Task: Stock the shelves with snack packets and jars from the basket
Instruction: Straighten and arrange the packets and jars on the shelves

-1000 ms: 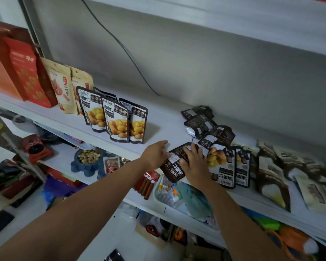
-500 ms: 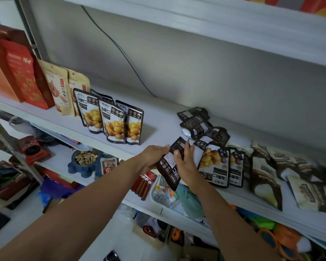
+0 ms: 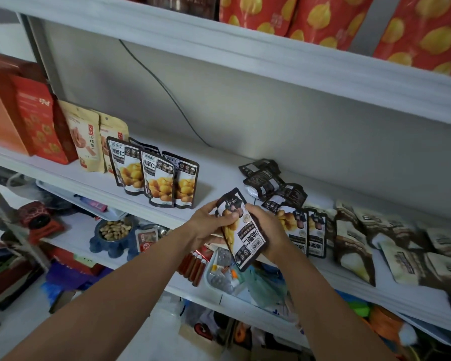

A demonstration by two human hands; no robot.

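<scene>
We look at a white shelf unit, and its middle shelf (image 3: 219, 173) takes up most of the view. On the board above it we see big red bags with yellow print (image 3: 323, 19). At the far left of the middle shelf stand red boxes (image 3: 37, 121), with two tan pouches (image 3: 85, 138) upright just beside them. At the right, a loose heap of dark and pale packets (image 3: 354, 241) lies flat, some overlapping and a few blurred. Between the tan pouches and the heap, three chestnut packets (image 3: 158, 178) stand upright in a close row, faces forward.

Both forearms reach in from below. The left hand (image 3: 206, 226) and the right hand (image 3: 270, 230) both grip one held chestnut packet (image 3: 248, 238). The left fingers are curled onto its upper face and the right hand is wrapped round its right edge. The packet is off the board, tilted, with its print upside down, in front of the shelf's front edge between the standing row and the heap.

On the lower shelf we make out a white tray (image 3: 211, 280), red sausage sticks (image 3: 195, 264) just beside it, and a blue bowl of nuts (image 3: 112, 230). A thin black cable (image 3: 167, 92) runs down the back wall.
</scene>
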